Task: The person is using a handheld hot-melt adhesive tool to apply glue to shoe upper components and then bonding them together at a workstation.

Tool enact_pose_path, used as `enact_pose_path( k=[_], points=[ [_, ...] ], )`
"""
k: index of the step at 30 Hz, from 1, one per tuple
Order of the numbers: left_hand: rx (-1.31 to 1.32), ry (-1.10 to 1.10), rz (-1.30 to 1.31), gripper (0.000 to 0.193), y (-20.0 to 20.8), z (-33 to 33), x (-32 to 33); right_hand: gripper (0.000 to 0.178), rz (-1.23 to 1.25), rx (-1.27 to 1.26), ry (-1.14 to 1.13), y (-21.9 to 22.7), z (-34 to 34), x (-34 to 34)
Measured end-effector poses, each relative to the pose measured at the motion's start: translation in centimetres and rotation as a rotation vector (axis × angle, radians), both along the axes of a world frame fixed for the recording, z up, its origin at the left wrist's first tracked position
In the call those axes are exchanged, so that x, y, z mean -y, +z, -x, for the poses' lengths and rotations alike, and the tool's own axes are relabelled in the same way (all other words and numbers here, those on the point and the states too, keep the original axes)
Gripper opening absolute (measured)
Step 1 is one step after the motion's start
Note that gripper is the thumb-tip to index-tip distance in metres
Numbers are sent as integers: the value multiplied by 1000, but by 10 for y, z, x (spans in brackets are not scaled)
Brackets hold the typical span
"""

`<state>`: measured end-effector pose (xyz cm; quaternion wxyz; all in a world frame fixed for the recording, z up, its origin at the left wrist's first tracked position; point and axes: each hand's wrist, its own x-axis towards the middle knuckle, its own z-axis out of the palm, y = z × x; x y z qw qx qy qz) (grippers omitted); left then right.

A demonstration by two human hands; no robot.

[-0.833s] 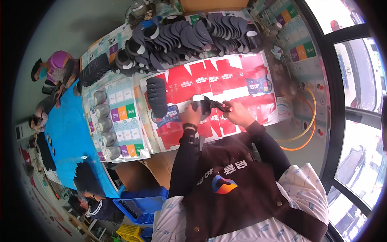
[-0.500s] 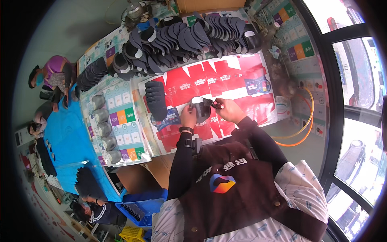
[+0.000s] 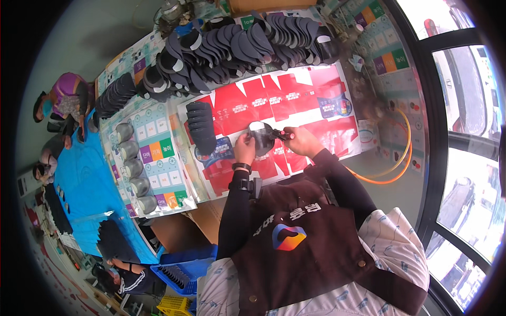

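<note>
My left hand (image 3: 245, 149) grips the left edge of a curved black piece (image 3: 262, 145) with a white patch at its upper end. It is held just above red printed sheets on the table. My right hand (image 3: 304, 142) is closed round a small scissors-like tool (image 3: 282, 135) with red-and-black handles. The tool's dark jaws are against the right side of the black piece; whether they bite into it I cannot tell. Left of my hands, a stack of dark grey curved pieces (image 3: 201, 129) lies on the red sheets (image 3: 234, 113).
Long overlapping rows of dark curved pieces (image 3: 232, 47) cover the table's back. Several grey rounded pieces (image 3: 130, 150) line its left side. Blue crates (image 3: 185, 263) and a yellow crate (image 3: 174, 305) stand low at left. An orange hose (image 3: 379, 181) loops at right. Other people work at a blue-covered table (image 3: 92, 174).
The black piece has tilted slightly between my hands, and the view has shifted a little. Both hands keep their hold.
</note>
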<state>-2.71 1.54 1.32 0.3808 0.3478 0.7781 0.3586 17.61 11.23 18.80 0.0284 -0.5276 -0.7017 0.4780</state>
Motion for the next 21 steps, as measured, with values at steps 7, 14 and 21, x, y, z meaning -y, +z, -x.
enact_pose_path(
  k=[7,14,21],
  points=[
    [-9,-20,4,34,12,0,-1,26,-63,-23,-48,2,1,0],
    [-36,-50,1,33,22,-4,-2,26,-70,156,25,-9,-23,14],
    [53,3,-18,33,0,4,3,30,-49,-52,-47,0,-7,11]
  ],
)
